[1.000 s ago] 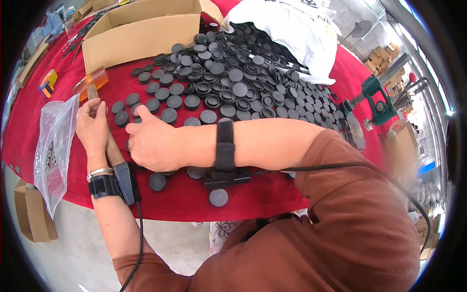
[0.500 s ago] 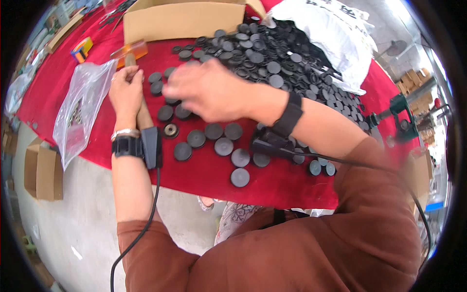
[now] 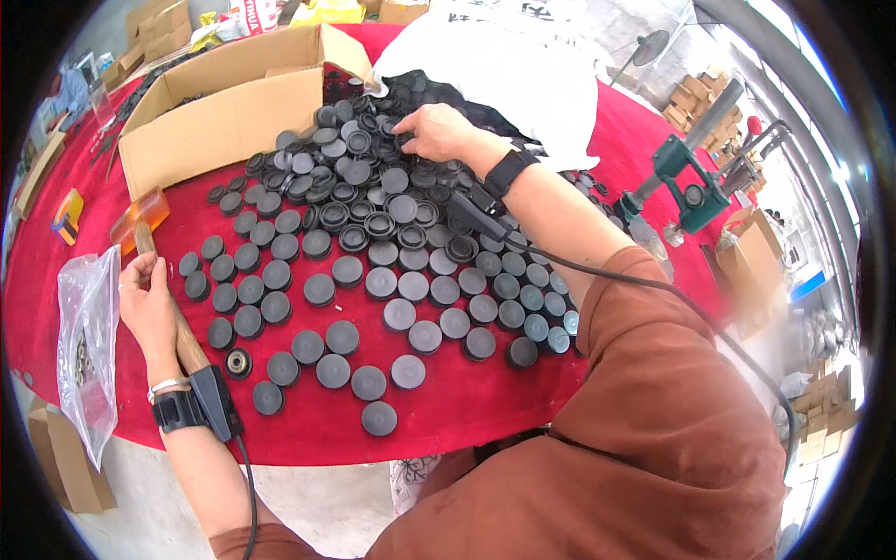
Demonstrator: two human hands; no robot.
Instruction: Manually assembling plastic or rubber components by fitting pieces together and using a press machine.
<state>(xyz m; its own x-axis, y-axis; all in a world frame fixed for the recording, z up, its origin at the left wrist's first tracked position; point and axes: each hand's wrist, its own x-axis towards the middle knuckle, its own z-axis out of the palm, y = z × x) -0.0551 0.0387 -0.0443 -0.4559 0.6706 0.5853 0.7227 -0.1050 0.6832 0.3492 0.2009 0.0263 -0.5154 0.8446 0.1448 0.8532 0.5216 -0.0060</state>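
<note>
My right hand [image 3: 439, 133] reaches into the heap of round black caps [image 3: 359, 173], its fingertips closed on a dark cap at the upper part of the heap. My left hand [image 3: 147, 297] is over the wooden handle of a hammer [image 3: 140, 220] with an amber, see-through head. Its fingers are curled and pressed together; what they hold, if anything, is hidden. Many caps lie flat side down to the right of the left hand. Near its wrist, one cap holds a metal ring like a bearing [image 3: 239, 362].
An open cardboard box [image 3: 219, 140] and a white sack [image 3: 495, 70] stand behind the heap. A clear plastic bag [image 3: 89, 345] with small metal parts lies at left, near a tape roll [image 3: 67, 217]. A green hand press [image 3: 686, 182] stands at right.
My right hand has moved from the loose caps near the left hand to the heap farther back. My left hand stays at the hammer handle. The whole view has shifted.
</note>
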